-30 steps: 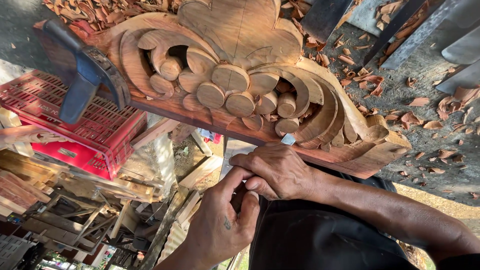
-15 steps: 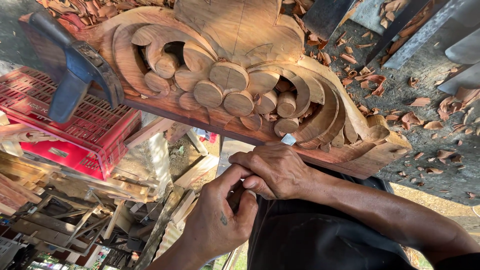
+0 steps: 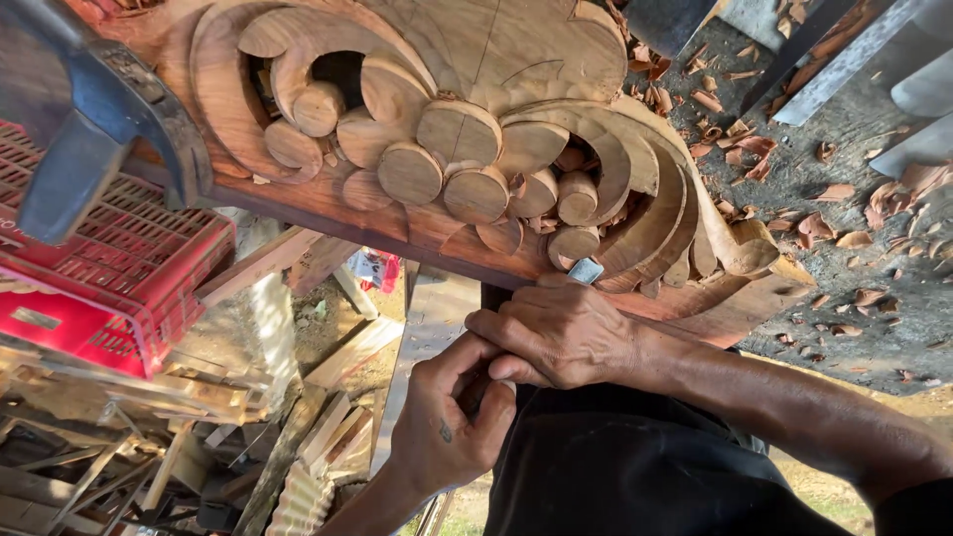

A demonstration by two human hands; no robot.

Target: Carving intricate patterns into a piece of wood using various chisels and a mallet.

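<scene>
A large reddish wooden panel (image 3: 496, 60) carved with scrolls and round discs fills the top of the view. At its lower edge sits the metal blade of a chisel (image 3: 586, 270). My right hand (image 3: 561, 333) wraps over the chisel just below the blade, its forearm coming in from the right. Lower down, my left hand (image 3: 447, 427) closes around the chisel's end, thumb and fingers pressed against the right hand. The handle is hidden inside both hands.
A blue metal clamp (image 3: 89, 129) grips the panel's left end. Below it stands a red plastic crate (image 3: 109, 288) above piled wood offcuts (image 3: 298, 437). Wood chips (image 3: 844, 189) litter the grey surface at right. Flat metal blades (image 3: 844, 60) lie at top right.
The view has drifted, so the clamp and carving sit further left in the picture. Both hands keep the same hold on the chisel at the panel's lower edge.
</scene>
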